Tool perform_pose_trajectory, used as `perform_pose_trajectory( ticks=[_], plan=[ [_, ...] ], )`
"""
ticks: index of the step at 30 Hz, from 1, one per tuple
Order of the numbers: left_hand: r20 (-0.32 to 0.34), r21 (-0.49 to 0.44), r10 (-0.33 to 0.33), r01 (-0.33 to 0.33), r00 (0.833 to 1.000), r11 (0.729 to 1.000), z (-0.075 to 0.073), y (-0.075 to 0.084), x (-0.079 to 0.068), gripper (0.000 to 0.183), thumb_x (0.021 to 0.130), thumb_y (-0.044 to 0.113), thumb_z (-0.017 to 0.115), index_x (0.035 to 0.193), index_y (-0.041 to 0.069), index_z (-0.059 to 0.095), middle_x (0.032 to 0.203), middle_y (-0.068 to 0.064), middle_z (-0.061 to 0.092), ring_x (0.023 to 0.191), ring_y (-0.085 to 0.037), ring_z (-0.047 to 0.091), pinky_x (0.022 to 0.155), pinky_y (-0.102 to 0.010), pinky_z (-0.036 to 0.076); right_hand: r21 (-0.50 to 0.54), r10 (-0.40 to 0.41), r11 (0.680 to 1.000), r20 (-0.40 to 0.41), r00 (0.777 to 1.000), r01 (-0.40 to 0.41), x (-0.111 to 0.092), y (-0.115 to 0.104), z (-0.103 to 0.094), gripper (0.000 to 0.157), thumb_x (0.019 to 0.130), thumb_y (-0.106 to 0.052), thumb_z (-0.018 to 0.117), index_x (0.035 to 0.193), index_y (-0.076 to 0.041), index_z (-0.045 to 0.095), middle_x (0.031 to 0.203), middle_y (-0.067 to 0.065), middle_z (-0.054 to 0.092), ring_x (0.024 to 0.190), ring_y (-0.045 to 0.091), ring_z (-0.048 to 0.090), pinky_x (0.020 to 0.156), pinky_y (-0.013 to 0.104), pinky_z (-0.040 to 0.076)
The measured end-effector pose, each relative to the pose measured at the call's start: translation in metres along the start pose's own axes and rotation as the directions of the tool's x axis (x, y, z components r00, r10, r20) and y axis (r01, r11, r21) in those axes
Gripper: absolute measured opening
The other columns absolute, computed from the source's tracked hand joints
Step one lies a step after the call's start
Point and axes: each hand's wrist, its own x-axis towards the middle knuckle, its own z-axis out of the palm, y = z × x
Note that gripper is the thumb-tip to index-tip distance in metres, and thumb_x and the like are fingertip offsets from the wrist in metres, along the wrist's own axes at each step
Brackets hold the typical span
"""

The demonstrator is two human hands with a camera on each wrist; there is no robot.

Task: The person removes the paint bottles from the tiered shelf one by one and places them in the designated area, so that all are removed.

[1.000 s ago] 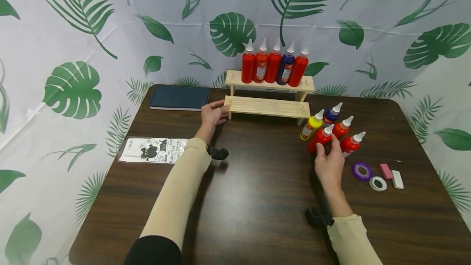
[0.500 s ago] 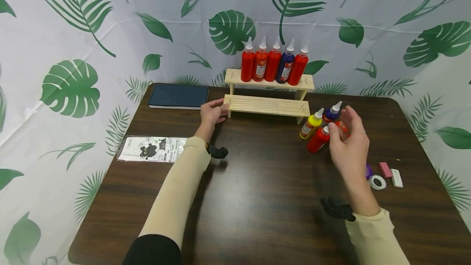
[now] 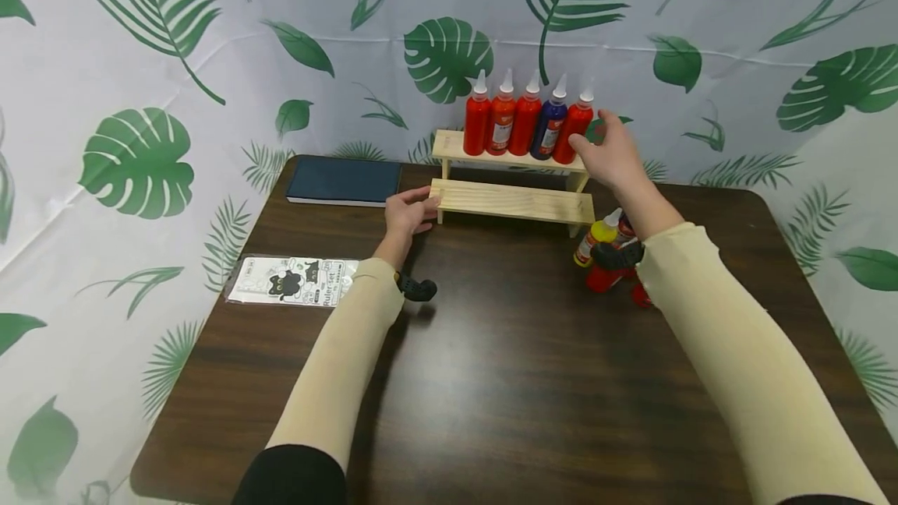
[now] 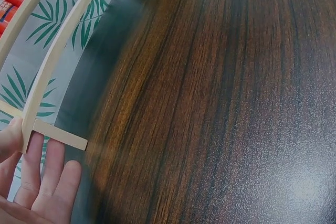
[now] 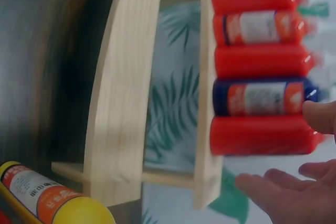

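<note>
A two-step wooden rack stands at the back of the table. My left hand pinches the left end of its lower step, thumb on top and fingers beneath, as the left wrist view shows. Several red paint bottles and one dark blue bottle stand in a row on the upper step, white nozzles up. My right hand is at the rightmost red bottle, its fingers spread and straight. In the right wrist view the thumb overlaps the tops of the blue and red bottles, while the other fingers stay apart from the red one.
A yellow bottle and a red bottle stand right of the rack, with more bottles partly hidden behind my right forearm. A dark blue book lies back left, and a packaged ruler set lies in front of it.
My right hand let go of a red bottle at the right, lifted away, then moved up and left to the upper row. The left hand kept its place on the rack.
</note>
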Motion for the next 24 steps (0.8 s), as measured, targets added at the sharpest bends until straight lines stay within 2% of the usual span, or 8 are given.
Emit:
perform_pose_trajectory(
  ticks=[5, 12, 18, 21, 24],
  plan=[
    [0.003, 0.001, 0.006, -0.006, 1.0, 1.0, 0.002, -0.001, 0.002, 0.03, 0.084, 0.019, 0.075, 0.114, 0.017, 0.072, 0.099, -0.008, 0.073, 0.086, -0.022, 0.072, 0.074, -0.037, 0.058, 0.045, 0.059, 0.997, -0.029, 0.998, -0.057, 0.026, 0.003, 0.005, 0.074, 0.099, -0.039, 0.044, 0.155, -0.011, 0.004, 0.154, 0.02, 0.024, 0.139, 0.036, 0.029, 0.11, 0.05, 0.031],
    [0.003, 0.004, 0.015, -0.015, 1.0, 1.0, 0.0, -0.003, 0.004, 0.03, 0.084, 0.019, 0.075, 0.114, 0.017, 0.072, 0.099, -0.008, 0.073, 0.086, -0.022, 0.072, 0.072, -0.036, 0.058, 0.1, 0.073, 0.993, -0.121, 0.99, -0.061, 0.035, 0.004, 0.018, 0.059, 0.1, -0.037, 0.043, 0.152, -0.015, 0.022, 0.148, 0.015, 0.037, 0.132, 0.03, 0.04, 0.107, 0.043, 0.038],
    [0.003, 0.014, 0.016, -0.016, 1.0, 1.0, 0.0, -0.004, 0.005, 0.029, 0.085, 0.019, 0.075, 0.114, 0.018, 0.072, 0.1, -0.008, 0.072, 0.086, -0.021, 0.071, 0.07, -0.034, 0.059, 0.232, 0.163, 0.966, -0.196, 0.967, -0.116, 0.021, -0.001, 0.022, 0.054, 0.101, -0.035, 0.044, 0.15, -0.019, 0.027, 0.145, 0.012, 0.04, 0.13, 0.024, 0.042, 0.106, 0.038, 0.039],
    [0.003, 0.014, 0.014, -0.014, 1.0, 1.0, 0.0, -0.003, 0.004, 0.029, 0.085, 0.019, 0.074, 0.114, 0.018, 0.072, 0.099, -0.008, 0.072, 0.086, -0.021, 0.071, 0.07, -0.033, 0.059, 0.32, 0.192, 0.939, -0.189, 0.963, -0.124, 0.006, -0.007, 0.019, 0.055, 0.1, -0.035, 0.047, 0.15, -0.022, 0.027, 0.146, 0.011, 0.038, 0.13, 0.024, 0.042, 0.107, 0.038, 0.039],
    [-0.002, 0.011, 0.008, -0.008, 1.0, 1.0, -0.001, -0.003, 0.003, 0.029, 0.085, 0.019, 0.074, 0.113, 0.019, 0.072, 0.099, -0.008, 0.072, 0.086, -0.021, 0.071, 0.069, -0.033, 0.059, 0.4, 0.192, 0.909, -0.155, 0.969, -0.117, -0.013, -0.013, 0.014, 0.057, 0.099, -0.036, 0.05, 0.149, -0.025, 0.027, 0.148, 0.009, 0.036, 0.131, 0.025, 0.04, 0.108, 0.039, 0.038]
  ],
)
